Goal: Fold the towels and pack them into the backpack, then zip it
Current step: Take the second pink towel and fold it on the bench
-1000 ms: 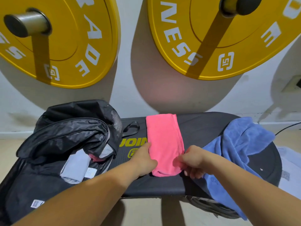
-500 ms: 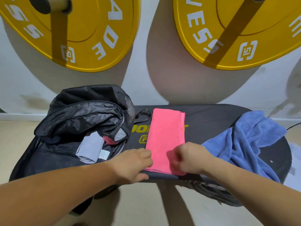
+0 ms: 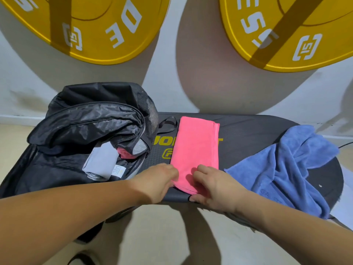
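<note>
Two hands at near end of pink towel [image 3: 194, 150] on bench [image 3: 257, 134]: left hand [image 3: 158, 180] flat at edge, right hand [image 3: 214, 188] pinching corner. Long axis runs away from person. Open backpack [image 3: 86, 131] left, nearer left hand. Blue towel [image 3: 286, 169] right, unfolded.

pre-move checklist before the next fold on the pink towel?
1. Pink towel lies flat in a long strip on the board: ok.
2. Left hand at the near left corner: ok.
3. Right hand on the near right corner: ok; pinch cannot tell.
4. Far half of the strip bare, room to fold onto: ok.
5. Backpack unzipped, grey towel already inside: ok.
6. Blue towel folded: not ok, still crumpled.
</note>
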Demonstrator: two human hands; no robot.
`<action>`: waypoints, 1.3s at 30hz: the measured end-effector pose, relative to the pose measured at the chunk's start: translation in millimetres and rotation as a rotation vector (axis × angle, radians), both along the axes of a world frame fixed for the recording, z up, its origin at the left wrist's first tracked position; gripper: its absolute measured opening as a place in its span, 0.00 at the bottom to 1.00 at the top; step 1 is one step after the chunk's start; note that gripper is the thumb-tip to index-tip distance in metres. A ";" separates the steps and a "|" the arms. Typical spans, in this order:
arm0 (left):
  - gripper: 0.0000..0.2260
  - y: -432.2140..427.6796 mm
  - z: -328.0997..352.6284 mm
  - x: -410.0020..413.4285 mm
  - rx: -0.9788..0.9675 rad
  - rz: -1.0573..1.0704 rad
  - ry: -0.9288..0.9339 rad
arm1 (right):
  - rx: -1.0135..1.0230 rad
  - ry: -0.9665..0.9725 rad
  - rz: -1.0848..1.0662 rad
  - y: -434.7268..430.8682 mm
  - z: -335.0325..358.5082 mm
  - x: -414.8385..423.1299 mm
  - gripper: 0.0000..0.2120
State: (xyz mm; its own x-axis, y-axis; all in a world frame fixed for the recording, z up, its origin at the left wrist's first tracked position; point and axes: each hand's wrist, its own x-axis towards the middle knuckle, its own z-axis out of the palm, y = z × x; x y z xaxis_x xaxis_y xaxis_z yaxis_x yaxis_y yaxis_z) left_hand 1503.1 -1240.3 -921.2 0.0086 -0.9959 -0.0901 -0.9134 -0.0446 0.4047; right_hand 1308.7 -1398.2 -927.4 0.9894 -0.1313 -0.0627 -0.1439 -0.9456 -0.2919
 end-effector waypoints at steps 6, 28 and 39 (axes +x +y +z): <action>0.03 2.0 0.6 6.9 0.008 0.205 0.165 | -0.101 -0.142 -0.018 5.0 -1.7 -7.8 0.04; 0.09 -3.5 -3.3 0.0 -0.102 0.130 -0.079 | 0.106 0.014 -0.443 -9.8 13.8 2.0 0.16; 0.01 2.0 1.8 -16.8 -0.142 -0.091 -0.347 | -0.208 -0.189 0.018 -7.9 -2.1 -17.9 0.11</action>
